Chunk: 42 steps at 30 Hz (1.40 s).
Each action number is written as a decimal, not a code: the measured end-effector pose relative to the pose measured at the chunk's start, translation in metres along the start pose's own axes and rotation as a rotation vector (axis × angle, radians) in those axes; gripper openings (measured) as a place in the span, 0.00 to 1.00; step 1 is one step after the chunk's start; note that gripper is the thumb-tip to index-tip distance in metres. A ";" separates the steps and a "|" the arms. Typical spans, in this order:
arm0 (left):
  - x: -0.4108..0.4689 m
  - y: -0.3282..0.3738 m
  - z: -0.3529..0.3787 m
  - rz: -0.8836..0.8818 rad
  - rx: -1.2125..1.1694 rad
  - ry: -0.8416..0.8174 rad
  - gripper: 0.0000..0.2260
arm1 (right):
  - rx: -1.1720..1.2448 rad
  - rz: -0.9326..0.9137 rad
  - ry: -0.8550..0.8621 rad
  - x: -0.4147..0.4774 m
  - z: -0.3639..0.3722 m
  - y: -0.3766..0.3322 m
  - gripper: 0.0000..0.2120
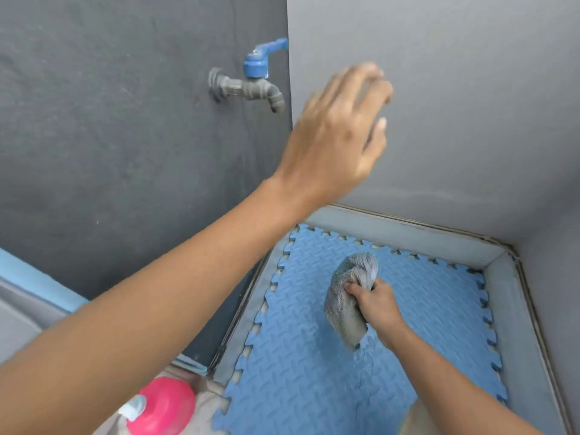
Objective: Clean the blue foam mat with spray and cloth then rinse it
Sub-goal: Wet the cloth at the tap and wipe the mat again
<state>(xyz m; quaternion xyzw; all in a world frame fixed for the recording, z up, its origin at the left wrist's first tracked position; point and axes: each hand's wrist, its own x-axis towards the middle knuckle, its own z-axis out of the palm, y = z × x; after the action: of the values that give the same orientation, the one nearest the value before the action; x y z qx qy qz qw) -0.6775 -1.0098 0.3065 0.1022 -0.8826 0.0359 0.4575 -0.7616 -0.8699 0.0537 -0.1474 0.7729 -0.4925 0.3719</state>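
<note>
Left hand (339, 130) up near the wall, just right of tap (251, 83); fingers loosely spread, empty, blurred. Right hand (378, 306) lower, fingers curled round grey cloth (346, 304) over mat (298, 365). Mat flat on floor in wall corner. Pink bottle (163, 406) beside its near-left corner.

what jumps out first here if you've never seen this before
First, the left hand: raised, blurred and holding nothing in the middle of the view, just right of a grey tap with a blue handle on the dark wall. Below it, the right hand grips a grey cloth over the blue foam mat, which lies in a walled corner. A pink bottle sits at the bottom left.
</note>
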 end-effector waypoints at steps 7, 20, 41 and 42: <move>-0.269 -0.015 0.079 -0.616 0.084 -1.310 0.14 | -0.705 -0.087 0.073 0.066 -0.009 0.065 0.07; -0.414 -0.025 0.081 -0.667 0.099 -1.529 0.09 | -1.144 -0.657 -0.157 -0.008 0.073 0.183 0.26; -0.422 -0.022 0.081 -0.622 0.154 -1.420 0.05 | -1.030 -1.011 -0.309 -0.023 0.099 0.205 0.19; -0.424 -0.022 0.081 -0.617 0.156 -1.420 0.04 | -1.051 -1.111 -0.446 -0.037 0.087 0.215 0.20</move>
<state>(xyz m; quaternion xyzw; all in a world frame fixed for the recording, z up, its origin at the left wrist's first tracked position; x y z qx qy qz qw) -0.5002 -0.9817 -0.0863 0.3738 -0.8907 -0.1053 -0.2365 -0.6440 -0.8031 -0.1386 -0.7625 0.6248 -0.1356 0.0997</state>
